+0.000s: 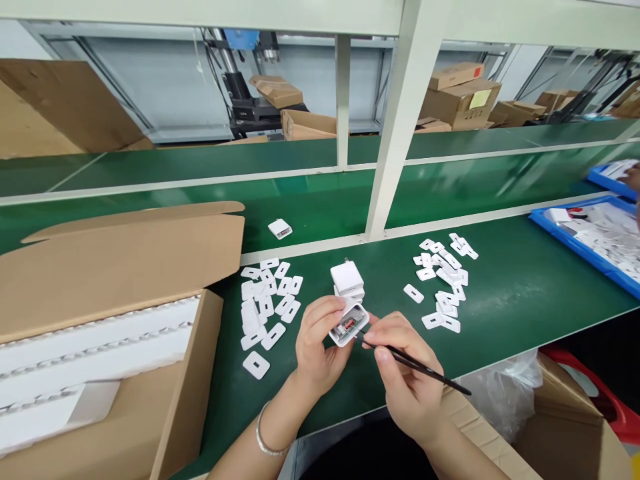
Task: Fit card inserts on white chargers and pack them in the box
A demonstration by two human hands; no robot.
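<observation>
My left hand [323,347] grips a white charger housing [349,323], its open end turned up and showing metal and red parts inside. My right hand [407,373] pinches black tweezers [420,365], whose tip is close to the right side of that housing. Just behind my hands a small stack of white chargers [347,277] stands on the green table. Loose white cover plates [265,303] with slots lie in a pile to the left, and more white plates [447,273] are scattered to the right.
A cardboard box [187,387] with white trays stands at the left. One charger [280,229] lies beyond the rail. A pale post [400,127] rises behind the table. Blue trays [583,239] of white parts are at the right, near a person's hand. An open carton [565,413] sits lower right.
</observation>
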